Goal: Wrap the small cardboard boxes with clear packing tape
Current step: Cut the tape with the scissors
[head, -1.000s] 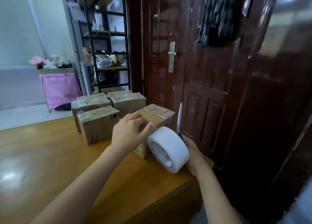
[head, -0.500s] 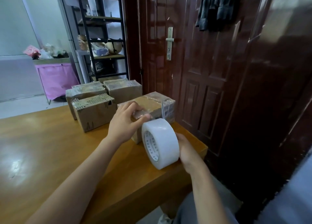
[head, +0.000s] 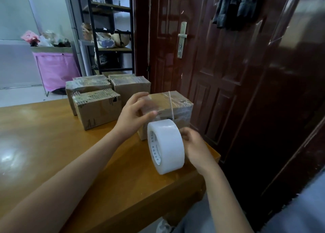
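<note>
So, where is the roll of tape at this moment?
In the head view the tape roll is at the table's right end, held by the right hand, just in front of the box that the left hand steadies.

A dark red door is seen behind the wooden table; black shelving and what may be a pink bin are set beyond.
</note>
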`<move>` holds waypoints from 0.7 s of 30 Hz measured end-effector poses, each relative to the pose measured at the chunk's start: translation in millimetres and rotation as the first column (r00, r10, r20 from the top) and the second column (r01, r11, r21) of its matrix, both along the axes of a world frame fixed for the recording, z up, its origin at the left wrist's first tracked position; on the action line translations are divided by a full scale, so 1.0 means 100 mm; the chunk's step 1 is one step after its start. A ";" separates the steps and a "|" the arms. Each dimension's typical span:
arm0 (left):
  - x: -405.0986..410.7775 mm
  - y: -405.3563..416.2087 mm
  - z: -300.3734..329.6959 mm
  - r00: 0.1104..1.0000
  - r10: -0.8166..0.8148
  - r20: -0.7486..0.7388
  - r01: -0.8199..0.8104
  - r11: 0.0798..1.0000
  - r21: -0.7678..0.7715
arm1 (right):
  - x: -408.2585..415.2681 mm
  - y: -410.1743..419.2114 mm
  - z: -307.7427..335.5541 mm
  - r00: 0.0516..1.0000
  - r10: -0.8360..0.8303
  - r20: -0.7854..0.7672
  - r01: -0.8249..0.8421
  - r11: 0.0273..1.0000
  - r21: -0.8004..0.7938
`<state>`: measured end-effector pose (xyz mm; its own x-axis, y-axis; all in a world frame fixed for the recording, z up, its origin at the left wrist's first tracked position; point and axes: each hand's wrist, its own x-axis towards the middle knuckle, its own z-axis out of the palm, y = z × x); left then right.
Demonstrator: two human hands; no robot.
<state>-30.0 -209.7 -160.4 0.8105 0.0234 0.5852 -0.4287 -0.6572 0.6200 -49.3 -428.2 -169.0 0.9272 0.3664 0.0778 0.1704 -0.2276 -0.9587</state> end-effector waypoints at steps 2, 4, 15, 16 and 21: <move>-0.02 -0.04 0.01 0.985 0.055 0.166 -0.070 0.994 0.082 | 0.13 -0.02 0.04 0.986 -0.082 0.147 0.071 0.995 0.074; -0.05 -0.05 0.06 0.984 0.037 0.173 -0.054 0.994 0.096 | 0.30 -0.01 0.10 0.959 -0.134 0.250 0.110 0.988 0.106; -0.11 0.11 0.28 0.988 -0.055 -0.143 0.097 0.947 0.305 | 0.74 -0.10 -0.11 0.759 -0.130 0.637 0.334 0.918 -0.212; -0.12 0.11 0.29 0.986 -0.055 -0.155 0.102 0.944 0.315 | 0.74 -0.11 -0.15 0.754 -0.147 0.640 0.341 0.921 -0.189; -0.15 0.08 0.34 0.977 -0.031 -0.210 0.103 0.935 0.340 | 0.82 -0.14 -0.22 0.687 -0.187 0.702 0.349 0.932 -0.093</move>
<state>-45.2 -201.3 -126.8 0.9031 -0.2104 0.3743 -0.3714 -0.8204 0.4349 32.5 -442.1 -191.3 0.7150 0.1925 0.6721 0.6489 -0.5404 -0.5356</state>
